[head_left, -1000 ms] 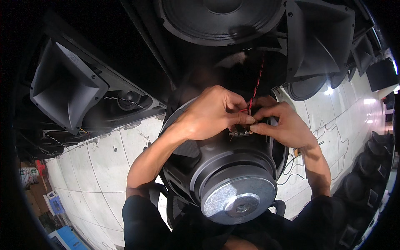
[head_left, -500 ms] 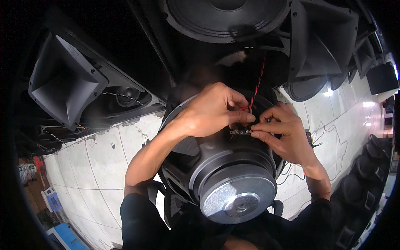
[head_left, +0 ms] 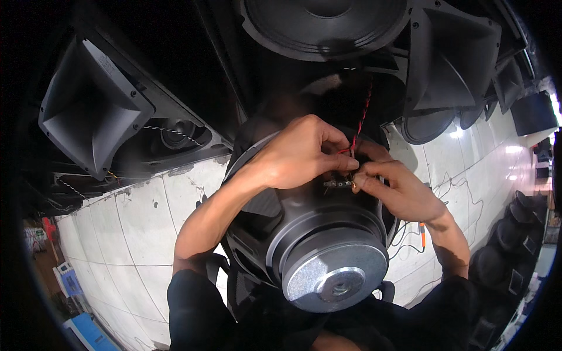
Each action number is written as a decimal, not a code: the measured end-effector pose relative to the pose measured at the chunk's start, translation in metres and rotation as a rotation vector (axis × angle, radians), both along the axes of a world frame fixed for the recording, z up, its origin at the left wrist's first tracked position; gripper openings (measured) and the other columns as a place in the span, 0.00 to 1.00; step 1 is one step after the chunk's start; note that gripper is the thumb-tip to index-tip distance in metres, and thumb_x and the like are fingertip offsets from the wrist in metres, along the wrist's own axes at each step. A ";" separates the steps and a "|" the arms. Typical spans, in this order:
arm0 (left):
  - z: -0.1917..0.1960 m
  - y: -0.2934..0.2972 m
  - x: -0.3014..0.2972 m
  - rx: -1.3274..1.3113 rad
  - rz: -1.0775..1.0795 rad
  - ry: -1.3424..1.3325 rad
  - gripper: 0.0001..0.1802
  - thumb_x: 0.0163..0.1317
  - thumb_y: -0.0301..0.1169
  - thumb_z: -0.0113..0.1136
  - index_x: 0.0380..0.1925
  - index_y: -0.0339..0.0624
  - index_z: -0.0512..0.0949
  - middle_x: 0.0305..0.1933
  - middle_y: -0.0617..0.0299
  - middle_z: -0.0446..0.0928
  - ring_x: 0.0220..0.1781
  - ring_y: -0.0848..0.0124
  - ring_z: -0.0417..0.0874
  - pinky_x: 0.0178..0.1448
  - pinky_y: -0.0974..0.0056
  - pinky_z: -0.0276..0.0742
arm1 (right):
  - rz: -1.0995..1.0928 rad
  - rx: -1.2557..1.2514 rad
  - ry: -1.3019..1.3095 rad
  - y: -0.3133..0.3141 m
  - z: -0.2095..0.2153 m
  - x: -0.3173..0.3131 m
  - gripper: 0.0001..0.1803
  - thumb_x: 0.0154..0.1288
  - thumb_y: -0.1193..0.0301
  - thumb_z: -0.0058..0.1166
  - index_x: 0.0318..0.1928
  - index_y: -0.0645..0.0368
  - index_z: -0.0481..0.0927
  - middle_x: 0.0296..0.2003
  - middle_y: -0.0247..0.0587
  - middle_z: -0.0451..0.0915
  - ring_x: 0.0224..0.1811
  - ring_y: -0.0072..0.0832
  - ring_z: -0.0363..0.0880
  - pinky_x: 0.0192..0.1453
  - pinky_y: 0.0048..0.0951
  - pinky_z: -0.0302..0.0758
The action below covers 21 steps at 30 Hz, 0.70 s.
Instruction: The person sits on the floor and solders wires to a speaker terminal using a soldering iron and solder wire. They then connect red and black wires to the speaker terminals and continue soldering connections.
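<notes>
Loudspeaker driver [head_left: 310, 234] lies magnet side up in the person's lap, its round silver magnet plate [head_left: 335, 275] nearest the camera. Left hand [head_left: 295, 157] rests on the driver's frame, fingers pinched closed on the twisted red-and-black wire [head_left: 362, 114] just above the small terminal strip [head_left: 338, 183]. Right hand [head_left: 398, 190] meets it from the other side, fingers closed at the same strip; what they grip cannot be told. Wire runs upward into the dark speaker cabinet [head_left: 328, 26] ahead. Black horn [head_left: 93, 111] sits at left on the white tiled floor [head_left: 134, 234]. Orange-handled tool [head_left: 421, 233] lies on the floor beside the right wrist.
</notes>
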<state>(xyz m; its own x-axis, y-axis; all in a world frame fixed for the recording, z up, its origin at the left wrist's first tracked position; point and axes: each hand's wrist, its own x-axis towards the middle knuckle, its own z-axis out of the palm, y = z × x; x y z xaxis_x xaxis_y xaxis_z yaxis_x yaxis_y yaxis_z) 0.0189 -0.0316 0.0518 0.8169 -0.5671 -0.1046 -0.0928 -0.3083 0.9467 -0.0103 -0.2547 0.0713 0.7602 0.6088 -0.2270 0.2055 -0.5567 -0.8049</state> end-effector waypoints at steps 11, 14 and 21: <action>-0.001 0.000 -0.002 -0.030 0.010 0.050 0.10 0.56 0.32 0.68 0.31 0.35 0.85 0.21 0.60 0.80 0.25 0.78 0.77 0.33 0.70 0.70 | 0.113 -0.075 -0.632 0.001 0.014 -0.011 0.10 0.53 0.76 0.65 0.38 0.62 0.83 0.42 0.42 0.80 0.49 0.38 0.76 0.58 0.41 0.69; 0.002 0.000 -0.001 0.016 -0.001 0.031 0.10 0.57 0.32 0.68 0.31 0.35 0.85 0.22 0.60 0.81 0.25 0.78 0.78 0.34 0.69 0.71 | 0.201 -0.129 -0.778 0.001 0.012 -0.014 0.10 0.51 0.76 0.66 0.36 0.61 0.83 0.36 0.39 0.81 0.43 0.35 0.77 0.56 0.42 0.69; 0.000 0.001 -0.002 -0.006 0.007 0.037 0.10 0.57 0.32 0.68 0.31 0.34 0.85 0.24 0.59 0.82 0.27 0.76 0.81 0.36 0.69 0.74 | 0.281 -0.294 -0.959 0.015 0.018 -0.022 0.09 0.50 0.75 0.62 0.33 0.66 0.83 0.29 0.42 0.79 0.40 0.34 0.78 0.56 0.41 0.70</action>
<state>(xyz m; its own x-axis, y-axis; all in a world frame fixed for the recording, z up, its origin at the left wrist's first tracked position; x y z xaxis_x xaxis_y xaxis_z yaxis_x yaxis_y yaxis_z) 0.0165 -0.0310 0.0516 0.8167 -0.5619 -0.1314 -0.0554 -0.3030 0.9514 -0.0320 -0.2400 0.0898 0.5391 0.8104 0.2293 0.8400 -0.5373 -0.0760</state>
